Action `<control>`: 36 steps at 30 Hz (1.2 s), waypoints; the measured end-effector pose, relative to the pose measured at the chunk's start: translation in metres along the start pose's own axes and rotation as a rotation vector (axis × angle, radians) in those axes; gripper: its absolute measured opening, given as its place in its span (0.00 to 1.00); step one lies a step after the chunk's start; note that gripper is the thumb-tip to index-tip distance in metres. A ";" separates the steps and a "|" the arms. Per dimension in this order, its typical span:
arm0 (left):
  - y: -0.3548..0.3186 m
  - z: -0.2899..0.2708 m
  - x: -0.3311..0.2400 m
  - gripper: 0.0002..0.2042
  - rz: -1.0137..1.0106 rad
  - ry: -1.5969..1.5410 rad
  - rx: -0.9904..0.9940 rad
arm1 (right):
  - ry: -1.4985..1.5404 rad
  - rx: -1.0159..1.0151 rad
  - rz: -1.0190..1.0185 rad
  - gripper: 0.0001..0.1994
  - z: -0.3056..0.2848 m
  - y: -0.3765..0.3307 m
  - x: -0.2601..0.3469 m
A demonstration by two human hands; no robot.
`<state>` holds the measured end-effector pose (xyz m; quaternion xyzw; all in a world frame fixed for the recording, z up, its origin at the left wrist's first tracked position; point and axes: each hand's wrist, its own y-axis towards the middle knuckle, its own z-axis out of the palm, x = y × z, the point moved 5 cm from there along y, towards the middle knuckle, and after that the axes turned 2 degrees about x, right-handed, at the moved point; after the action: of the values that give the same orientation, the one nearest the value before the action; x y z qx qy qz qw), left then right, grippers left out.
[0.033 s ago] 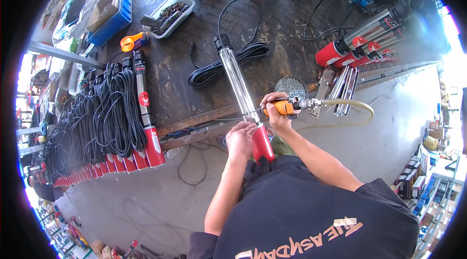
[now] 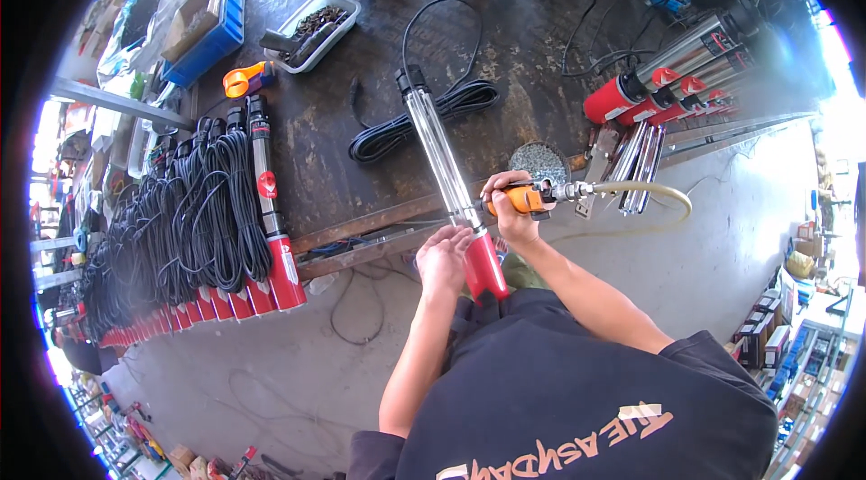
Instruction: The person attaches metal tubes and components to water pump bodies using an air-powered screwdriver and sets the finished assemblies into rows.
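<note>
I am steadying the pump [image 2: 448, 164], lying across the bench [image 2: 361, 146] edge, my left hand [image 2: 444, 259] cupped on its red end, my right hand [image 2: 511, 209] gripping the orange tool [image 2: 528, 198] just beside it, nothing visibly shifting.

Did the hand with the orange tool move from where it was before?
No. The right hand holds the orange tool in the same spot, just right of the long pump and below the round mesh disc on the workbench.
</note>
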<state>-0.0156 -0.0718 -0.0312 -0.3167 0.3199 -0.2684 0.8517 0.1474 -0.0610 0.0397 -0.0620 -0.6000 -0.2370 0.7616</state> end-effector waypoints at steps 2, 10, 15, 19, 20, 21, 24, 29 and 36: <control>-0.001 -0.002 -0.002 0.09 -0.016 0.017 -0.040 | 0.010 0.002 -0.008 0.09 -0.001 0.000 -0.003; 0.004 0.010 0.006 0.12 0.030 0.130 0.055 | 0.013 -0.053 0.061 0.11 -0.006 0.006 0.001; 0.001 0.023 0.019 0.09 -0.184 0.012 0.133 | 0.250 -0.159 0.031 0.14 -0.012 -0.011 0.049; -0.008 0.033 0.025 0.07 -0.260 -0.068 0.268 | 0.296 -0.215 0.048 0.14 -0.015 -0.016 0.065; -0.009 0.034 0.027 0.07 -0.263 -0.083 0.292 | 0.305 -0.236 0.053 0.14 -0.017 -0.016 0.067; -0.011 0.036 0.027 0.07 -0.260 -0.069 0.280 | 0.319 -0.260 0.046 0.13 -0.018 -0.016 0.069; -0.015 0.043 0.030 0.08 -0.257 -0.072 0.220 | 0.329 -0.273 0.033 0.13 -0.025 -0.017 0.070; -0.009 0.037 0.037 0.08 -0.282 -0.111 0.181 | 0.247 -0.229 0.008 0.13 -0.019 -0.018 0.072; 0.014 0.022 0.030 0.09 -0.308 -0.173 0.154 | 0.023 0.105 -0.062 0.11 0.005 -0.018 0.039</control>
<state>0.0233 -0.0746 -0.0396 -0.3178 0.1716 -0.3908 0.8466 0.1416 -0.0856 0.0747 -0.0009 -0.6042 -0.2294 0.7631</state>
